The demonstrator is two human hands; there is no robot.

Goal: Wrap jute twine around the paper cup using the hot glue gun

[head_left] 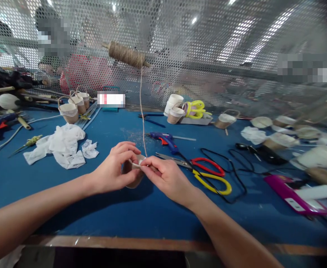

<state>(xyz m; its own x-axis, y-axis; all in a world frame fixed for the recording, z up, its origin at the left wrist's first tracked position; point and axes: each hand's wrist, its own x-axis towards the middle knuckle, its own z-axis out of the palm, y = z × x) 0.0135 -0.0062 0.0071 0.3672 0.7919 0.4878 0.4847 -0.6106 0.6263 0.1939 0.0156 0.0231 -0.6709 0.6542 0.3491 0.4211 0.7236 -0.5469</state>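
Observation:
My left hand (113,168) is wrapped round a small tan paper cup (133,175) held just above the blue table (96,208). My right hand (163,174) pinches a thin twine (142,111) against the cup's rim. The twine runs straight up to a spool of jute twine (126,54) mounted on the perforated metal screen (208,44). Both hands are closed, fingers pressed together at the cup.
Red and yellow scissors (208,174) and a blue glue gun (165,140) lie just right of my hands. White cloth (60,145) is at left, finished cups (68,111) beyond. More cups, black cable and a pink case (292,195) crowd the right. A person sits behind the screen.

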